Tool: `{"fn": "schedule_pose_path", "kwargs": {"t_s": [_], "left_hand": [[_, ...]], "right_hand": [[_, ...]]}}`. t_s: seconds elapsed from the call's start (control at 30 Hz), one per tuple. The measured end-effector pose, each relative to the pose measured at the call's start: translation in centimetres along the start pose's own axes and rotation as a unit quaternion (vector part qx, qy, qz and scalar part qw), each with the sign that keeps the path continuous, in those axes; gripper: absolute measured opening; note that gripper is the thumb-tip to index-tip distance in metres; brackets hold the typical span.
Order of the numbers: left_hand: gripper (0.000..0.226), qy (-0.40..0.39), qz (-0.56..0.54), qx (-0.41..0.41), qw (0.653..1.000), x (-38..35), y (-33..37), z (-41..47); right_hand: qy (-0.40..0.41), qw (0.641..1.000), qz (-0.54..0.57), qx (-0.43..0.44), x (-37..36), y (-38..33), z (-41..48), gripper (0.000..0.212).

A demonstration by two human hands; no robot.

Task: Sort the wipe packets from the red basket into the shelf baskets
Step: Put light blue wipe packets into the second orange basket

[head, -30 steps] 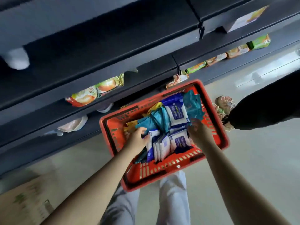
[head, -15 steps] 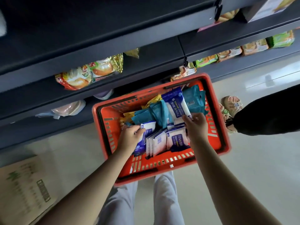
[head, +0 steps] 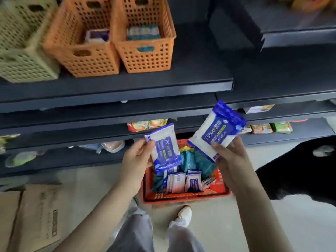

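Observation:
My left hand (head: pixel 136 160) grips a small blue-and-white wipe packet (head: pixel 164 146) above the red basket (head: pixel 185 197). In my right hand (head: pixel 230 158) is a larger blue-and-white wipe packet (head: pixel 217 131), tilted to the right. The red basket sits on the floor below both hands and holds several more blue-white packets (head: pixel 183 181) and teal packets (head: pixel 198 160). On the upper shelf stand two orange baskets: the left one (head: pixel 81 42) holds a purple packet, the right one (head: pixel 145 37) a blue-white packet. A green basket (head: pixel 21 42) stands at their left.
Dark shelving (head: pixel 127 88) fills the view ahead, with snack packets (head: pixel 147 124) on lower shelves. A cardboard box (head: pixel 32 215) lies on the floor at left. A person in black (head: pixel 300 170) stands at right. My legs and a shoe (head: pixel 183 214) are below the basket.
Both hands have lifted out of the red basket, each with a blue-white packet. My view has tilted up, and the upper shelf with its baskets has come into sight.

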State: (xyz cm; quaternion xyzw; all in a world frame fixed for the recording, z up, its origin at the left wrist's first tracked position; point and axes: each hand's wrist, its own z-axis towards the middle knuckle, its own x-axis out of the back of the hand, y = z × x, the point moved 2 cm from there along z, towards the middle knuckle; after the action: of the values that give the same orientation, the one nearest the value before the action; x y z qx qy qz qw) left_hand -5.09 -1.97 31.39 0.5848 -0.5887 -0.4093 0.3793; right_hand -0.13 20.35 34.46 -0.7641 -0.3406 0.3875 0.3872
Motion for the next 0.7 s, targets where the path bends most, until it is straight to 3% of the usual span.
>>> {"fn": "schedule_pose_path", "kwargs": {"t_s": [0.07,0.17,0.3,0.53,0.7], "left_hand": [[0.014,0.019,-0.074,0.002,0.997,1.6,3.6,-2.1],[0.015,0.026,-0.153,-0.002,0.988,4.8,8.1,-4.4],[0.023,0.03,-0.208,0.001,0.978,10.7,12.2,-5.8],[0.006,0.007,-0.194,-0.047,0.98,22.7,17.7,-5.4],[0.013,-0.017,-0.191,-0.068,0.979,29.5,20.0,-4.4]], "right_hand": [[0.002,1.0,-0.011,0.018,-2.9,-2.5,-1.7,0.009],[-0.007,0.998,0.043,0.041,-8.0,-4.8,-3.5,0.015],[-0.034,0.995,0.024,0.093,-15.4,-6.0,-5.6,0.017],[-0.03,0.991,0.063,0.114,-27.6,-4.7,-8.4,0.023],[-0.03,0.993,0.086,0.08,-33.4,-3.4,-9.5,0.033]]}}
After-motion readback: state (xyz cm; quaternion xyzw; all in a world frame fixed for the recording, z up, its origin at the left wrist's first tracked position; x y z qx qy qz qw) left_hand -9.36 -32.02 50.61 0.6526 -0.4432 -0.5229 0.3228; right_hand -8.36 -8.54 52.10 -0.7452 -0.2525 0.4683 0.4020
